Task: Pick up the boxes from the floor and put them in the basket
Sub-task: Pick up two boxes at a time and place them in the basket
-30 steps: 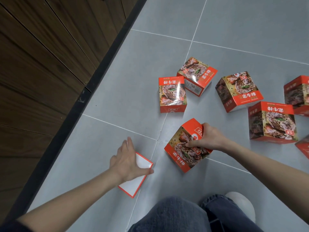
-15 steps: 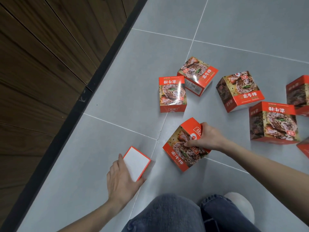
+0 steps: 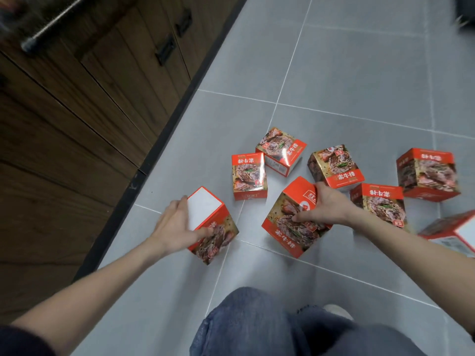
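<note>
Eight boxes (image 3: 205, 209) (image 3: 290, 235) (image 3: 248, 173) (image 3: 280, 147) (image 3: 336, 165) (image 3: 383, 201) (image 3: 429, 173) (image 3: 449, 232) (one cut off at right), two hands (image 3: 177, 227) (image 3: 326, 209).

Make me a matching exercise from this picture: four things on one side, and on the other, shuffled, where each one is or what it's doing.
Column 1
1. left hand
2. right hand
3. wooden cabinet
4. lowest box on the right

Column 2
A. cut off by the picture's right edge
B. grips the white-topped box
C. runs along the left side of the floor
D. grips the red-topped box

Pairs: 1-B, 2-D, 3-C, 4-A
</note>
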